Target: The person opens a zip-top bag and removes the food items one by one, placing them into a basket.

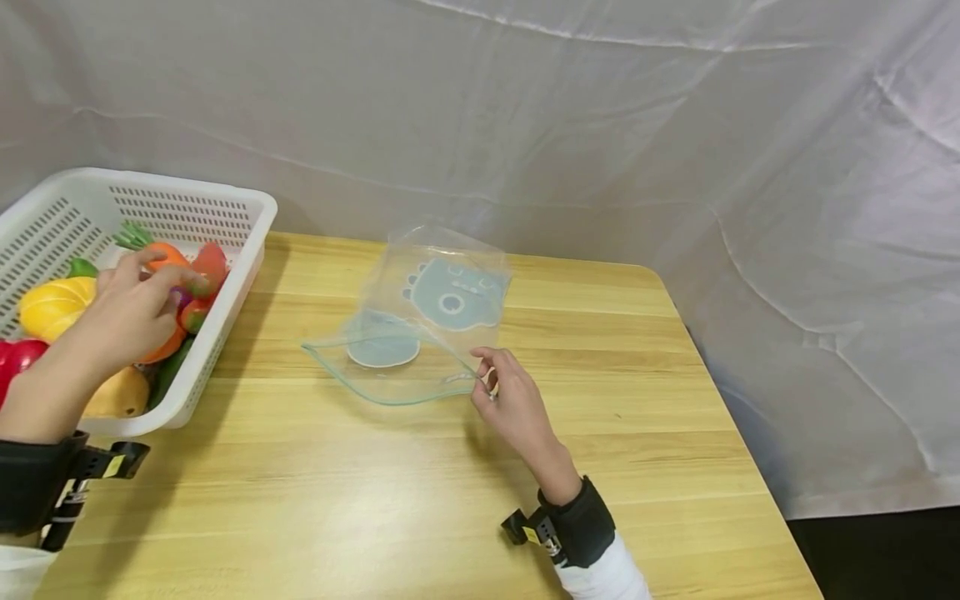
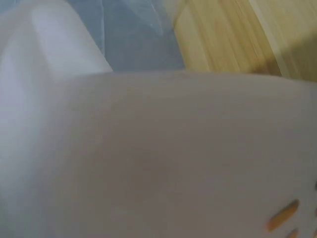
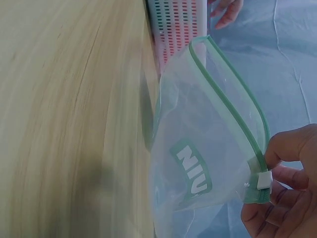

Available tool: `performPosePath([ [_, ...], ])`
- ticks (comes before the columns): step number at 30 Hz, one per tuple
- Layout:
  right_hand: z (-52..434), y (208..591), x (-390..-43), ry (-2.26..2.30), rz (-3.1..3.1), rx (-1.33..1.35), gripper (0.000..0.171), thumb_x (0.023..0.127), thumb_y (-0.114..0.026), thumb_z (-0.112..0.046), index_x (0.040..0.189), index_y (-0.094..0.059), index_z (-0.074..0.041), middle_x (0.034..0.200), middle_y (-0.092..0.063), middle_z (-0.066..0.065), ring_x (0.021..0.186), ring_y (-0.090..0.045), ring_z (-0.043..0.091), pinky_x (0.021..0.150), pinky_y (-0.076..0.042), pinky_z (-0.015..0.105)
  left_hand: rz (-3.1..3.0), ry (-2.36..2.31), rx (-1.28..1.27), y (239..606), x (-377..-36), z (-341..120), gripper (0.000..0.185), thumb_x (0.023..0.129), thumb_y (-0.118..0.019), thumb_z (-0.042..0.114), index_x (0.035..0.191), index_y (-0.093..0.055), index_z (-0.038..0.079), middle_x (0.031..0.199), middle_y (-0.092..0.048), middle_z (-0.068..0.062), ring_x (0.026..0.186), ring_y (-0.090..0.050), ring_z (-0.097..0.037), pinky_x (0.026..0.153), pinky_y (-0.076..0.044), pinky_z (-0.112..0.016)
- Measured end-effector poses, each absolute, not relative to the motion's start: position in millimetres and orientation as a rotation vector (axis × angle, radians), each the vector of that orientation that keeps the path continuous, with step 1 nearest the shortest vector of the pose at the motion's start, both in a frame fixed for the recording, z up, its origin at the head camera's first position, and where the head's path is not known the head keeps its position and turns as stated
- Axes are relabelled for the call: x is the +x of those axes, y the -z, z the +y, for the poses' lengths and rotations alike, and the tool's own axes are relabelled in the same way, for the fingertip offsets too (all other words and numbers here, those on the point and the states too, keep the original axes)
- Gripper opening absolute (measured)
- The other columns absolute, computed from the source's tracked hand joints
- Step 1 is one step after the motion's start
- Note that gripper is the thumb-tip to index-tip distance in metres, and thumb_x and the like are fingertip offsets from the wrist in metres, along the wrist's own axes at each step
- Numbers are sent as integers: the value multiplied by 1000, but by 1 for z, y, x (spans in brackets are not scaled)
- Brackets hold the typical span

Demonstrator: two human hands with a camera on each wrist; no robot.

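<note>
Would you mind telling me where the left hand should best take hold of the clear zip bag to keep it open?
Probably the zip rim opposite the right hand: the clear zip bag gapes toward the person, so the left hand could pinch that green edge from the basket side.

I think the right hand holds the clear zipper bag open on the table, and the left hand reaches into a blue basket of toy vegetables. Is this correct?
Not quite: the basket is white, not blue, as the head view shows. The rest stands: the right hand pinches the clear zipper bag at its open edge on the table, and the left hand reaches into the basket of toy vegetables.
</note>
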State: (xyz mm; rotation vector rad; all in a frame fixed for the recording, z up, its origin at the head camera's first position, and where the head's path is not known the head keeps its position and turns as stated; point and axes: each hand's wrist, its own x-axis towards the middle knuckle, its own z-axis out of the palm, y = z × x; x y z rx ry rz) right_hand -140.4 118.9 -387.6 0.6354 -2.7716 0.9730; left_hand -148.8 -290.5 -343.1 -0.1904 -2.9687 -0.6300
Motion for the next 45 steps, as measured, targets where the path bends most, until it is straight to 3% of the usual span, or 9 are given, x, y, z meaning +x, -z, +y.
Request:
performPosePath([
  [17, 165, 390, -150, -1073, -2774, 376, 40, 82, -55, 4, 121, -55, 2, 92, -57, 9, 71, -51, 14, 56, -42, 18, -2888, 585, -340, 345, -130, -264, 28, 81, -48, -9, 108, -55, -6, 126, -32, -36, 113, -26, -55, 87, -22, -64],
  [24, 203, 395, -153, -1041, -2787, 215, 41, 82, -54, 5, 122, -54, 4, 93, -56, 12, 77, -54, 20, 60, -43, 17, -2720, 598, -471, 349, -120, -253, 31, 76, -59, -12, 104, -60, 1, 123, -40, -31, 106, -34, -50, 83, -28, -61],
  [29, 234, 399, -152, -998, -2767, 110, 41, 82, -53, 5, 122, -53, 7, 94, -56, 16, 79, -56, 24, 61, -44, 16, -2681, 644, -511, 352, -116, -247, 35, 74, -59, -14, 104, -60, 5, 128, -41, -29, 111, -33, -53, 88, -26, -66],
  [35, 264, 402, -149, -973, -2700, -12, 38, 82, -52, 6, 120, -55, 6, 94, -56, 16, 80, -56, 25, 60, -42, 13, -2663, 655, -542, 354, -113, -243, 39, 73, -56, -16, 105, -59, 6, 128, -41, -28, 109, -34, -53, 84, -28, -64],
  [39, 281, 405, -147, -959, -2664, -87, 37, 83, -51, 6, 120, -56, 5, 95, -56, 15, 79, -53, 18, 58, -41, 11, -2631, 646, -568, 356, -113, -240, 40, 72, -57, -16, 105, -59, 7, 125, -44, -26, 106, -36, -50, 81, -30, -61],
  [45, 305, 407, -142, -933, -2623, -209, 37, 84, -50, 3, 121, -56, 2, 94, -55, 12, 73, -43, -5, 53, -37, 11, -2625, 645, -579, 358, -112, -238, 40, 72, -59, -16, 104, -60, 7, 125, -44, -25, 105, -38, -49, 80, -31, -61],
])
